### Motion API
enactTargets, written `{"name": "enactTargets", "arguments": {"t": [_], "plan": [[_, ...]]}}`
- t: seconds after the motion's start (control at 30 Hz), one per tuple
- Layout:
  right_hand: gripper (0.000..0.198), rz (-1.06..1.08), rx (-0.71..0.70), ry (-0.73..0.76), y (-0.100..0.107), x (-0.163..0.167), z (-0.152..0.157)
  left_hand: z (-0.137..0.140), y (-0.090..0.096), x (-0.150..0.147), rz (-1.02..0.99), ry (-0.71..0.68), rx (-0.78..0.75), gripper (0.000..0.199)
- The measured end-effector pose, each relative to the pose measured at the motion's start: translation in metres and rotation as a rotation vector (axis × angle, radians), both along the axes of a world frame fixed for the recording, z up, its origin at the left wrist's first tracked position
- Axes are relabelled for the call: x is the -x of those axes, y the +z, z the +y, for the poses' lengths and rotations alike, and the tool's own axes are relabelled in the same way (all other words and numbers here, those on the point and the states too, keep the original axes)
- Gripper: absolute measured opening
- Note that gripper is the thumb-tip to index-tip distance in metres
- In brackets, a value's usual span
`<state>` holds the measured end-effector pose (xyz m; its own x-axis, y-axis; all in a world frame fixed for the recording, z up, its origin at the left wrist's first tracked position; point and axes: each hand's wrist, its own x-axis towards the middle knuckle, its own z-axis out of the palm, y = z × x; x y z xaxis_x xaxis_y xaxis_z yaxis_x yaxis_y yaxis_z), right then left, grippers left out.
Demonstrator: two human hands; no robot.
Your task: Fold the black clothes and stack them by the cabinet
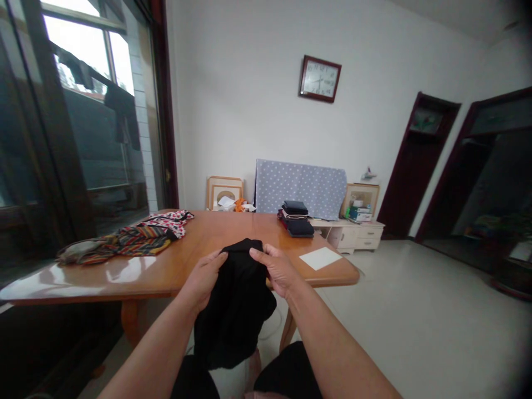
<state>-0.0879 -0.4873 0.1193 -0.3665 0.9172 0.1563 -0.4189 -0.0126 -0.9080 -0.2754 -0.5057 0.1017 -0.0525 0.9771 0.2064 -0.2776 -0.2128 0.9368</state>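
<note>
A black garment [236, 310] hangs between my hands at the near edge of the wooden table [233, 227]; its exact kind is not clear from its folds. My left hand [205, 277] pinches its upper left edge between thumb and fingers. On the other side, my right hand [276, 266] grips the upper right edge, thumb on top. The cloth droops below the tabletop toward my knees. Beyond it, a stack of folded dark clothes [296, 219] rests on the table's far right part.
Patterned clothes [133, 235] lie loosely heaped on the table's left side. A white sheet [320, 257] lies near the right corner. Behind the table stand a dotted cloth cover [299, 185], framed pictures [224, 183] and a low white cabinet [361, 237]. A window [95, 111] is at left.
</note>
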Motion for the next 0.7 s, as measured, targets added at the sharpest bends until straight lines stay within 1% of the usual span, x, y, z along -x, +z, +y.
{"name": "enactTargets", "arguments": {"t": [0.1,0.2,0.27,0.43,0.53,0.6,0.7], "plan": [[0.042,-0.015,0.058,-0.005,0.001,-0.006,-0.001,0.005,0.002,0.01,-0.086,0.067,0.002,0.041],[0.038,-0.002,0.067,-0.058,0.001,-0.014,0.0,0.006,0.004,0.02,-0.184,0.162,0.054,0.032],[0.036,0.013,0.074,-0.093,0.002,-0.02,0.001,0.005,0.006,0.024,-0.225,0.185,0.105,0.027],[0.034,0.02,0.082,-0.125,0.001,-0.027,0.005,0.003,0.01,0.025,-0.32,0.058,0.274,0.025],[0.035,-0.023,0.043,-0.163,-0.003,-0.026,0.008,0.002,0.011,0.023,-0.379,-0.001,0.317,0.026],[0.036,-0.106,-0.031,-0.268,-0.007,-0.024,0.012,0.0,0.013,0.022,-0.415,-0.04,0.338,0.026],[0.039,-0.288,-0.23,-0.533,-0.01,-0.023,0.014,-0.002,0.015,0.022,-0.466,-0.072,0.36,0.023]]}}
